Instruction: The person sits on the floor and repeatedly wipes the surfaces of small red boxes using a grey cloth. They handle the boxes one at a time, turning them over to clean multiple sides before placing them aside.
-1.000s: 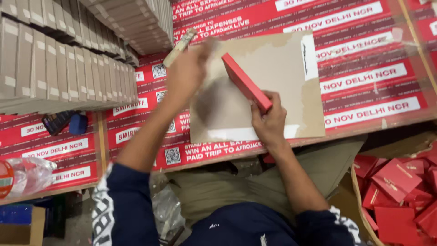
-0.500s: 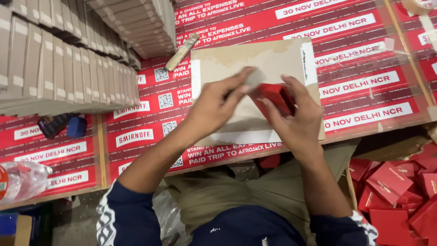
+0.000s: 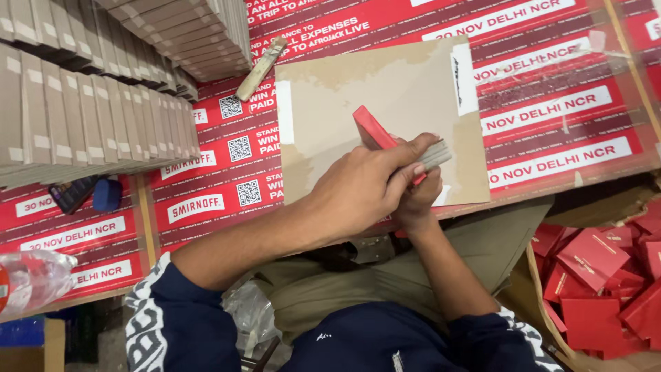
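You are gripping a red box in your right hand over the cardboard sheet, your left hand pinching a grey strip against it, folded cardboard stacks lying at ten o'clock and more red boxes at four o'clock.

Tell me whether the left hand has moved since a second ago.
Yes. The left hand came down and to the right, away from the brown stick near the cardboard stacks, and now covers the right hand at the red box on the cardboard sheet.

Worktable covered in red printed sheets, rows of flat grey cardboard pieces stacked left, even indoor light
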The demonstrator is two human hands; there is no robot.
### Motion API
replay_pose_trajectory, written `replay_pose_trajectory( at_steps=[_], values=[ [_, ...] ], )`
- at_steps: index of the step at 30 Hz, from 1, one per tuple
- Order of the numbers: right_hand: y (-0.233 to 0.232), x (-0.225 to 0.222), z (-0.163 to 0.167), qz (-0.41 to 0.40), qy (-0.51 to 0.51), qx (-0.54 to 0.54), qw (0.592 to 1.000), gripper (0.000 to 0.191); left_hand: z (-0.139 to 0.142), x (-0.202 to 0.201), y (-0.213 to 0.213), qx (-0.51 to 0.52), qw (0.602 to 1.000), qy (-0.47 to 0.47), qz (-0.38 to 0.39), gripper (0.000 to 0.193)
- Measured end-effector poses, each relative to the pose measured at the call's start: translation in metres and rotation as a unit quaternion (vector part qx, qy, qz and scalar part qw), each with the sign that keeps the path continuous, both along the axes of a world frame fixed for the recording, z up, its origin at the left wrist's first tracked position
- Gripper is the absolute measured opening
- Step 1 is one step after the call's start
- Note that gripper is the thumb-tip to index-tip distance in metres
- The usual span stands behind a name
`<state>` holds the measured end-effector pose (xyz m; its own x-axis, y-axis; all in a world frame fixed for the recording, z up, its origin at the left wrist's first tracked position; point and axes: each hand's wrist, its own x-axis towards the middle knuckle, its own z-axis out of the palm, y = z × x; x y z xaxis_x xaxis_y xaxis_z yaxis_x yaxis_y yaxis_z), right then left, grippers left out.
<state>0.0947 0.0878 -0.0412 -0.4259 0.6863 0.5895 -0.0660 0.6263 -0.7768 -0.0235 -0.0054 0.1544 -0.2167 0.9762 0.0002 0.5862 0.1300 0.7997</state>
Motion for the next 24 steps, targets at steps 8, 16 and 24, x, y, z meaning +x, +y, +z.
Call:
replay_pose_trajectory(
  at_steps=[8, 16, 24],
  values=[
    [0.000, -0.020, 0.025, 0.000, 0.055, 0.063, 0.996, 0.047, -0.016, -0.080, 0.013, -0.039, 0.955, 0.245, 0.165, 0.052],
    [0.005, -0.025, 0.007, 0.022, 0.077, 0.055, 0.995, 0.049, -0.032, -0.005, -0.001, 0.016, 0.896, 0.442, 0.033, 0.074],
    [0.002, -0.024, -0.012, -0.016, 0.033, 0.036, 0.999, 0.049, -0.003, 0.014, -0.006, 0.041, 0.987, 0.153, -0.017, 0.039]
  ],
)
